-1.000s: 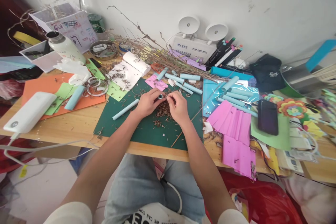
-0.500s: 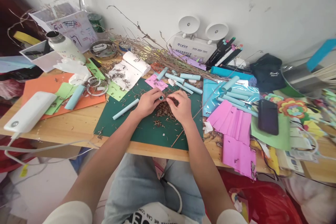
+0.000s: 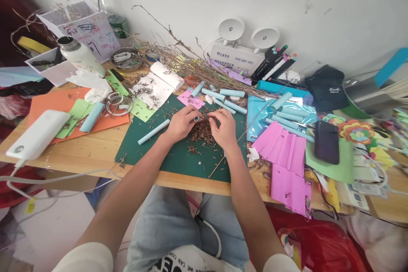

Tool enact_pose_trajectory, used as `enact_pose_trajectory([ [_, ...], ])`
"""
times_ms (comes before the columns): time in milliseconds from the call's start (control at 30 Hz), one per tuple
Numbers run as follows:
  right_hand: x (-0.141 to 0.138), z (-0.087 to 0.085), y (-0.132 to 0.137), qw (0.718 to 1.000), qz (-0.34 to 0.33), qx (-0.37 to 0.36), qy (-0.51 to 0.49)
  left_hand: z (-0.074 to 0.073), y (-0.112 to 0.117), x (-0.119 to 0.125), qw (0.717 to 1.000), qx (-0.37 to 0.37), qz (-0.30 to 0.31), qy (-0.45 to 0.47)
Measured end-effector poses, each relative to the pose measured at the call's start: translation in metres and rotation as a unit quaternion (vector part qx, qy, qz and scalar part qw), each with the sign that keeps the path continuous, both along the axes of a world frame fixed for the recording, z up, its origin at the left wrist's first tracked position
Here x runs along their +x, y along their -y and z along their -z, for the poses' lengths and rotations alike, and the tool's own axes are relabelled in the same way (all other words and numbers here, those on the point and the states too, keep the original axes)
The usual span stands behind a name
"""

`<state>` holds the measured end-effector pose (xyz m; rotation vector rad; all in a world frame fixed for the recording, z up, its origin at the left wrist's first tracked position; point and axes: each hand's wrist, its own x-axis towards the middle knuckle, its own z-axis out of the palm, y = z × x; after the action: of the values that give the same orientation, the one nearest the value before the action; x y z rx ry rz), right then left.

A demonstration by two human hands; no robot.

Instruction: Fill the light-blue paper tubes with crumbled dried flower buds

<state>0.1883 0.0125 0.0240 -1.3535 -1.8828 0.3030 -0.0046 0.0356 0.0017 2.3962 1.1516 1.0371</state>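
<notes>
My left hand [image 3: 182, 126] is closed around a light blue paper tube [image 3: 196, 118], whose round end faces me; most of the tube is hidden by the fingers. To its right, my right hand [image 3: 225, 129] hovers at the edge of a heap of dried brown plant bits [image 3: 201, 132]. Its fingers are curled, with thumb and forefinger a little apart and nothing visible between them. Both hands are over a green cutting mat [image 3: 178, 161]. Another blue tube [image 3: 154, 131] lies on the mat left of my left hand, and several more blue tubes [image 3: 234, 106] lie behind the hands.
Dry twigs [image 3: 191, 70] stretch along the wall before a white emergency lamp [image 3: 237, 57]. On the right are pink folded paper [image 3: 280, 148], a dark phone [image 3: 326, 142] and tubes on a blue packet [image 3: 253, 123]. A white power bank [image 3: 38, 134] and bottle [image 3: 83, 57] stand left.
My right hand has drawn away from the tube's end to the right, and its thumb and forefinger have parted. My left hand still holds the tube, its end slightly turned.
</notes>
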Motion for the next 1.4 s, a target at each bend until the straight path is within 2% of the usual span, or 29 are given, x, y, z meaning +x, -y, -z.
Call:
enact_pose_trajectory([
  [267, -0.011, 0.002, 0.002, 0.999, -0.024, 0.021, 0.023, 0.003, 0.001, 0.0, 1.0, -0.005, 0.003, -0.027],
  [333, -0.008, 0.0, 0.001, 0.999, -0.021, 0.032, -0.002, 0.002, 0.0, -0.001, 1.0, 0.005, -0.012, -0.022],
  [467, 0.001, -0.003, 0.0, 0.996, 0.027, 0.046, -0.073, 0.0, 0.0, -0.001, 0.999, 0.017, -0.033, 0.003],
  [533, 0.002, -0.002, -0.001, 0.998, 0.031, 0.029, -0.056, 0.0, 0.001, -0.001, 1.0, 0.017, -0.026, -0.001],
  [633, 0.0, 0.001, 0.0, 1.0, 0.003, 0.0, -0.012, 0.002, 0.001, 0.0, 1.0, 0.017, -0.015, -0.01],
  [900, -0.009, 0.003, 0.002, 1.0, -0.02, 0.002, -0.002, 0.003, 0.001, 0.001, 1.0, 0.021, -0.001, -0.022],
  [1100, -0.008, 0.005, 0.0, 0.999, -0.018, 0.007, 0.031, 0.002, 0.001, 0.0, 0.999, 0.015, 0.002, -0.039],
  [1267, 0.003, 0.003, 0.0, 0.998, 0.037, 0.043, 0.017, 0.0, 0.002, -0.002, 1.0, 0.013, -0.016, -0.01],
  [1400, 0.0, 0.005, 0.001, 1.0, 0.006, 0.001, 0.017, 0.0, 0.004, 0.0, 1.0, 0.003, -0.002, -0.003],
])
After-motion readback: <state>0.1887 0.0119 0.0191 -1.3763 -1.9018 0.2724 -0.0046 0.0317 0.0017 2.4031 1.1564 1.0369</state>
